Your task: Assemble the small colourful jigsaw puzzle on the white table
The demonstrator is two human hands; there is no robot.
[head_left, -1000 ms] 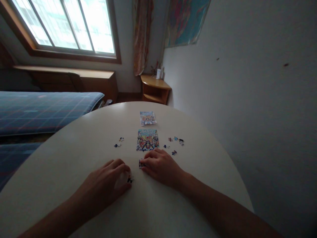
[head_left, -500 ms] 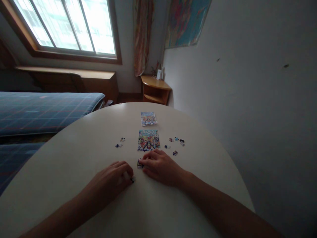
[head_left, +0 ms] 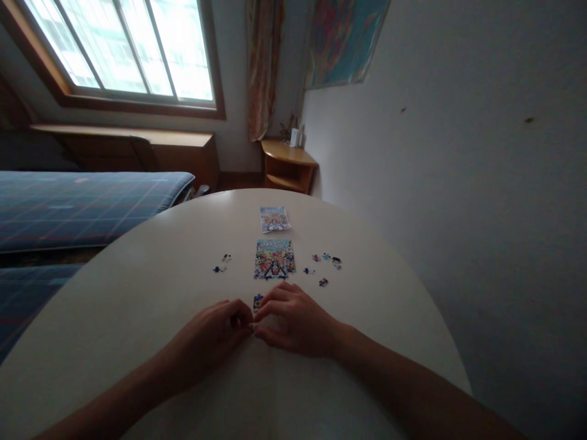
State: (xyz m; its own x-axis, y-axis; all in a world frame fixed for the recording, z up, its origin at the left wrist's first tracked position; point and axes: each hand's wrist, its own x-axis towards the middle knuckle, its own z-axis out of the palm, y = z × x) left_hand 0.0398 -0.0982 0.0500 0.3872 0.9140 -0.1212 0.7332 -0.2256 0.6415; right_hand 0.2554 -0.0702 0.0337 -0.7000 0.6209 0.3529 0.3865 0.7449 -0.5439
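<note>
My left hand point(head_left: 217, 330) is closed in a pinch around a small puzzle piece point(head_left: 252, 328) just above the near part of the table. Meeting it from the other side, my right hand point(head_left: 293, 321) has its thumb and forefinger at the same piece; the fingertips hide most of it. Just beyond the fingers lies a dark joined bit of puzzle point(head_left: 257, 301), partly covered by my right hand. Farther out is the mostly assembled puzzle point(head_left: 275, 260), a colourful cartoon picture with an uneven lower edge. Behind it lies a small picture sheet or packet point(head_left: 274, 219) with similar art.
Loose pieces point(head_left: 220, 269) lie left of the picture, and several more pieces point(head_left: 323, 282) are scattered to its right. The round white table point(head_left: 160, 293) borders a wall point(head_left: 435, 183) on the right. A bed with a blue plaid mattress point(head_left: 92, 205) stands at the left.
My right hand has drawn back toward me off the dark bit of puzzle, uncovering more of it. My left hand has moved slightly right with its piece, and the fingertips now meet.
</note>
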